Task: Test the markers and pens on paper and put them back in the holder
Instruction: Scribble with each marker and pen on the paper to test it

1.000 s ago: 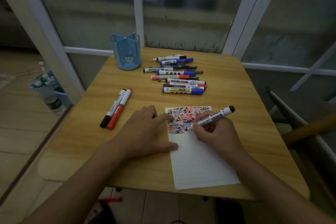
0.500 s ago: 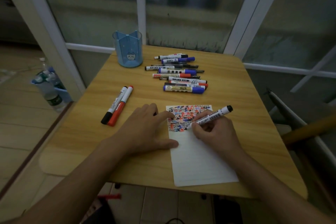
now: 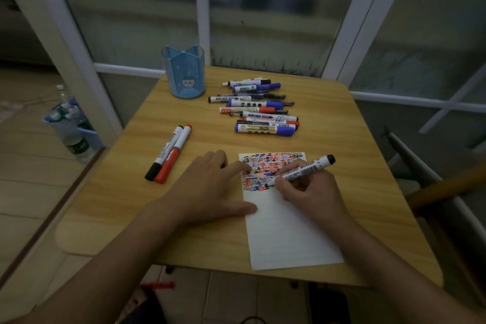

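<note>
My right hand (image 3: 310, 192) grips a black whiteboard marker (image 3: 302, 169), its tip touching the scribbled upper part of the white paper (image 3: 286, 234). My left hand (image 3: 207, 189) lies flat with fingers spread, pressing the paper's left edge onto the table. A pile of several markers and pens (image 3: 259, 108) lies at the back middle. A black marker (image 3: 165, 152) and a red marker (image 3: 175, 154) lie side by side at the left. The blue pen holder (image 3: 184, 75) stands upright at the back left, with nothing visible inside it.
The wooden table (image 3: 110, 205) stands against a glass partition with white frames. Plastic water bottles (image 3: 69, 126) stand on the floor at the left. A chair edge (image 3: 431, 179) is at the right. A red object (image 3: 157, 285) lies on the floor below the table.
The marker tip has shifted slightly over the scribbled area while my right hand writes. My left hand stays on the paper. The view has tilted a little.
</note>
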Demonstrator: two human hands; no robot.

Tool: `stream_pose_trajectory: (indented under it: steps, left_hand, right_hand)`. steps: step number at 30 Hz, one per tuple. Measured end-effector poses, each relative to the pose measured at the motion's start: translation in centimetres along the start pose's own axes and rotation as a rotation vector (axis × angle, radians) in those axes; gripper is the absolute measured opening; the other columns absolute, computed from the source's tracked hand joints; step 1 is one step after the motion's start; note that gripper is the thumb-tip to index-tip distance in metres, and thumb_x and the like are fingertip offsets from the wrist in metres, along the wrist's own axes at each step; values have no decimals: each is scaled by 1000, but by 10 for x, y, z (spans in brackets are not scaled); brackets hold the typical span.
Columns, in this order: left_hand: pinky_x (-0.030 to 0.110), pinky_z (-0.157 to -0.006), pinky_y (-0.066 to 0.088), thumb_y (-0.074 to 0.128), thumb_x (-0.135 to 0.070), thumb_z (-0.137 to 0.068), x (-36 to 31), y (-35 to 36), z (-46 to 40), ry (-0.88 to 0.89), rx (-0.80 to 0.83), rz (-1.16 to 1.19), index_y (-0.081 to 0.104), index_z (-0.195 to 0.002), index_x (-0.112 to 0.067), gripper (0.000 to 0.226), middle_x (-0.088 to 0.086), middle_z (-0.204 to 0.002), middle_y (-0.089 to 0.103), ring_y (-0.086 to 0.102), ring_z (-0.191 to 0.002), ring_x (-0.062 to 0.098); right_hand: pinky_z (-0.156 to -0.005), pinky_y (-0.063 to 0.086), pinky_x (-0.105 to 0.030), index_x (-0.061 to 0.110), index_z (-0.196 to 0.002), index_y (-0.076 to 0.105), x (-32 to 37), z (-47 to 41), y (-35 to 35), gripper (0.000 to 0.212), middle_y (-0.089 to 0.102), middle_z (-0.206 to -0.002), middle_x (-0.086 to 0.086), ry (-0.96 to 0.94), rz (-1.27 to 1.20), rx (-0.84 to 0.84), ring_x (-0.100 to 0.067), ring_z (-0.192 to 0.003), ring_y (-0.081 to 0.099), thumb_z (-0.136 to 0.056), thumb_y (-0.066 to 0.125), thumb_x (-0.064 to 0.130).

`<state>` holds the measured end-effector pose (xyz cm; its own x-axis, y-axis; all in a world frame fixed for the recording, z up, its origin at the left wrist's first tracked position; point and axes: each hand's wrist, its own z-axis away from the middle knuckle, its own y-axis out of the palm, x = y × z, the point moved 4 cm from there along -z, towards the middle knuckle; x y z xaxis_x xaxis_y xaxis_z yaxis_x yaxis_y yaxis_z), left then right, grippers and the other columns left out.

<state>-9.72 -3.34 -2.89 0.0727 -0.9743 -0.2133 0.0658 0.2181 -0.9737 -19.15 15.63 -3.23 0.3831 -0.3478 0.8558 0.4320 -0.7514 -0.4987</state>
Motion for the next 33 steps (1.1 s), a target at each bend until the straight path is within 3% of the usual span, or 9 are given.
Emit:
stream_pose_trajectory:
  steps: [3,10,16,21,25,29,33]
  left_hand:
    - [28,-86,40,43,-89,-70,0,0,0,-1,3,2,24,-143,-51,85,-8,-116,40,38,-102,9]
    - [30,-89,41,43,-88,-70,-2,-2,-1,0,18,-4,23,-143,-51,84,-7,-118,40,38,-103,10]
    - [29,-87,40,45,-88,-71,-2,-2,-1,-7,26,-2,23,-143,-51,84,-7,-120,40,38,-104,9]
    - [27,-85,38,46,-87,-71,-2,-3,0,-9,24,6,23,-143,-51,83,-8,-119,40,37,-103,9]
    - [27,-85,38,47,-86,-71,-4,-4,0,-12,28,12,23,-143,-51,84,-8,-120,39,37,-104,9]
    - [27,-85,39,46,-87,-71,-4,-4,0,-11,35,17,23,-144,-51,84,-8,-123,40,38,-105,8]
    - [26,-86,39,47,-86,-71,-4,-6,0,-10,40,27,22,-144,-51,85,-8,-124,40,38,-107,7]
  right_hand:
    - [-55,46,-14,25,-83,71,1,0,0,10,69,-69,12,-9,28,-12,-3,-66,64,-84,74,16]
    - [-55,45,-12,24,-83,71,7,2,1,11,68,-68,18,-17,13,32,1,-66,64,-85,75,13]
    - [-52,42,-10,25,-79,68,5,1,-3,18,65,-63,20,1,-39,-25,2,-60,59,-87,73,9]
    - [-55,44,-12,23,-85,72,4,1,-2,9,66,-66,16,9,-57,14,1,-63,61,-87,75,15]
    - [-56,46,-13,25,-81,69,5,1,-1,14,67,-70,16,10,-8,21,0,-65,62,-86,74,13]
    - [-53,49,-23,21,-86,69,3,-1,-8,9,69,-68,3,71,-169,-34,-7,-59,61,-88,73,13]
    - [-53,52,-22,17,-94,70,7,-2,-17,6,71,-72,-1,65,-234,-69,-9,-60,63,-89,72,15]
